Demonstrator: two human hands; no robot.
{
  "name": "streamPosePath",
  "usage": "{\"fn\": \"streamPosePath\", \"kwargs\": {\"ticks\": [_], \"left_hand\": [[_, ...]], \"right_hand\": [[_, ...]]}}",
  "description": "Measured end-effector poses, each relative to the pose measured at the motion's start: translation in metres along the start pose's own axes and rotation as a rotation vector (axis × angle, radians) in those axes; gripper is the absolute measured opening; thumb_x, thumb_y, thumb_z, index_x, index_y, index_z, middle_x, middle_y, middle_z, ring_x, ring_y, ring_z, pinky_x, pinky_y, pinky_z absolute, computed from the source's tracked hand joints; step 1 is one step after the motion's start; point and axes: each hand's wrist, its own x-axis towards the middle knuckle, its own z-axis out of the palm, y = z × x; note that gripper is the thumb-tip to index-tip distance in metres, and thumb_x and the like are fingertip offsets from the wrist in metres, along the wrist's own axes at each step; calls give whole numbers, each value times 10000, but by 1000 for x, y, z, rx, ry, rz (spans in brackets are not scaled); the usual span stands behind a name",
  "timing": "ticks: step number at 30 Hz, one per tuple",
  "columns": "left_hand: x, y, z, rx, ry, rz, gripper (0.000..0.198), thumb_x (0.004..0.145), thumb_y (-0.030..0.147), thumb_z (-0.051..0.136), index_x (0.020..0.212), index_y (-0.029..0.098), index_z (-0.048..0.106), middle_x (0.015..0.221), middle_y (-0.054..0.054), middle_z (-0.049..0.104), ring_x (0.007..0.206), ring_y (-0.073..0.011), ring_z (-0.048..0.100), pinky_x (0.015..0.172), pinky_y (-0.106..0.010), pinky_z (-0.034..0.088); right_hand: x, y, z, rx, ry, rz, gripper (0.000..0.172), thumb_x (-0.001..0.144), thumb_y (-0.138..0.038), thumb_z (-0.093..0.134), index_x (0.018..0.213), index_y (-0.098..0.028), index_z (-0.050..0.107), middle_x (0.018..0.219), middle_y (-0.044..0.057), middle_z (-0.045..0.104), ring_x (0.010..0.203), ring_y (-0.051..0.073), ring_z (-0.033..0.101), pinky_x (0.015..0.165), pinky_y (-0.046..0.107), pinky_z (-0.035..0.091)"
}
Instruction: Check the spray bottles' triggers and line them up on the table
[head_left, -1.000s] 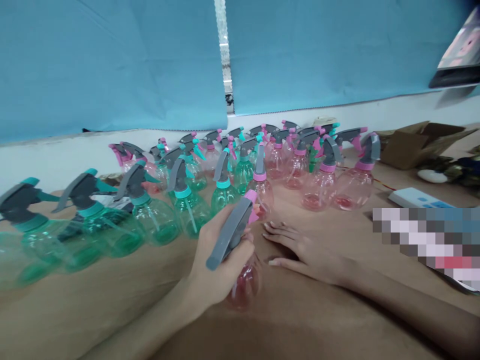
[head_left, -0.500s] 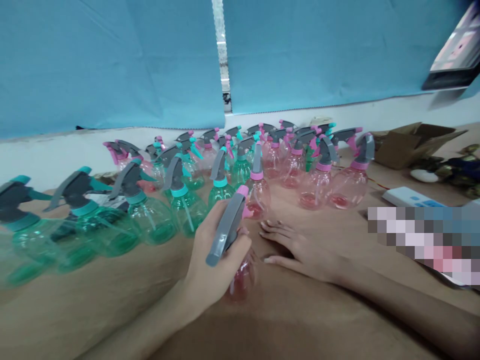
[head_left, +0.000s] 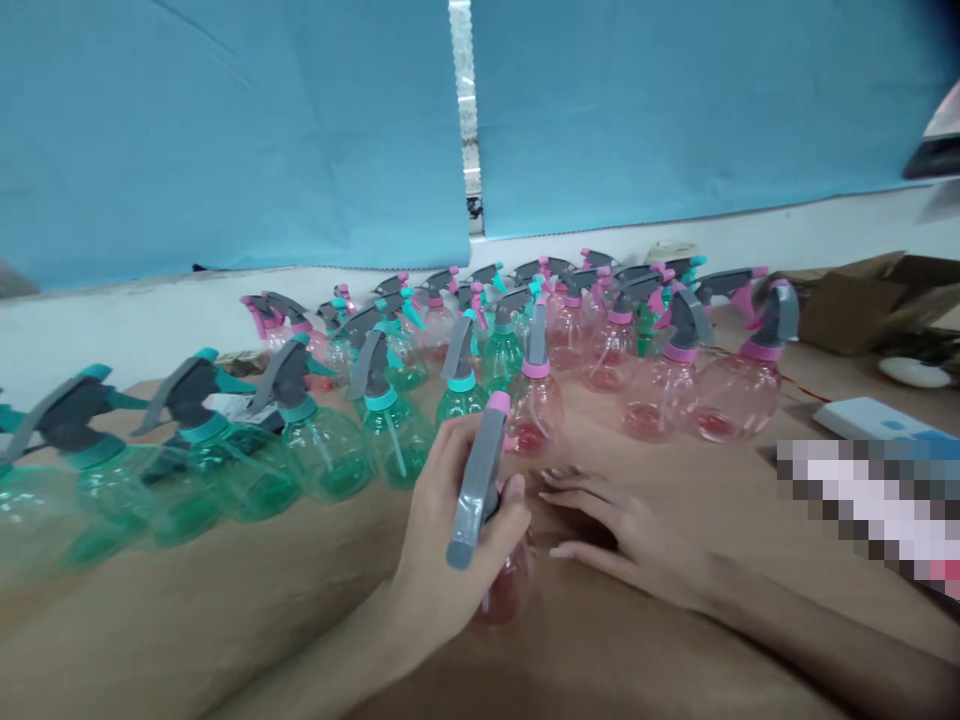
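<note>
My left hand (head_left: 457, 525) is wrapped round the neck of a pink spray bottle (head_left: 504, 595) with a grey trigger head and pink nozzle. The bottle stands on the table in front of me, its body partly hidden by my fingers. To the right, my right hand (head_left: 622, 525) rests palm down on the table, fingers spread, holding nothing. Just beyond my hands stands another pink spray bottle (head_left: 538, 425). Left of my left hand a row of green spray bottles (head_left: 330, 465) reaches to the left edge.
Behind, many more pink and green bottles crowd toward the wall, among them a green spray bottle (head_left: 502, 355). Two pink bottles (head_left: 660, 405) stand at the right. Further right are a cardboard box (head_left: 844, 305), a white oval object (head_left: 913, 373) and a white-and-blue box (head_left: 862, 418).
The whole view has shifted, so everything appears further right and slightly lower. My left hand still grips the pink bottle, and my right hand still lies flat.
</note>
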Motion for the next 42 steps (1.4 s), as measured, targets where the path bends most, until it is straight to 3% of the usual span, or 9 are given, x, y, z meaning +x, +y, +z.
{"fn": "streamPosePath", "kwargs": {"ticks": [8,14,19,22,28,31,35,38,42], "left_hand": [[-2,-1,1,-103,-45,-44,290,824,194,550,1072,304,448,1110,-6,560,770,-137,591,612,-256,489],[2,-3,1,-141,-53,-20,322,811,179,555,1104,274,458,1108,-25,507,909,-161,563,740,-292,499],[3,-3,0,-119,-48,-21,313,819,234,571,1111,247,460,1087,-43,516,948,-195,564,745,-325,496],[2,-2,0,-79,-49,-25,343,825,288,583,1141,247,455,1109,-50,532,996,-218,557,836,-387,473],[8,1,-1,-130,-142,-57,435,857,346,554,1250,269,384,1206,-58,522,1072,-222,547,939,-432,423],[16,3,-4,-125,-270,-53,454,862,364,543,1269,275,361,1236,-69,496,1058,-228,557,945,-460,427],[18,4,-5,-110,-435,11,573,834,350,580,1326,280,295,1296,-86,426,1171,-251,479,993,-474,406],[14,-2,-1,-64,-454,80,602,836,322,576,1346,291,259,1362,-75,356,1264,-240,386,1056,-461,349],[12,-14,7,-45,-457,-4,491,869,317,523,1303,289,295,1324,-69,418,1209,-217,449,983,-426,427]], "right_hand": [[-6,-27,2,160,-16,-18,648,749,-546,657,1285,-245,455,1300,97,536,1212,257,480,1011,438,388],[0,-42,4,191,3,-12,739,724,-544,678,1327,-223,396,1307,117,523,1207,275,480,1002,455,385],[6,-64,2,322,87,-11,869,655,-528,745,1363,-250,325,1283,98,539,1123,273,539,932,435,437],[13,-85,1,376,154,44,828,650,-524,750,1325,-245,360,1195,83,579,1047,265,569,878,431,468],[30,-108,1,240,285,139,580,694,-512,702,1121,-192,475,1123,113,576,1039,288,539,853,456,468],[29,-106,-3,158,310,184,497,705,-477,684,1056,-182,491,1035,106,594,968,285,557,803,451,478],[10,-89,-15,141,326,197,542,730,-412,673,1176,-223,429,1097,83,583,989,265,559,822,424,471],[-7,-61,-27,43,358,253,566,772,-412,638,1239,-230,374,1115,101,575,1011,281,561,843,442,463],[-12,-27,-50,-123,432,348,662,758,-507,631,1253,-180,337,1181,161,539,1079,327,540,860,471,460]]}}
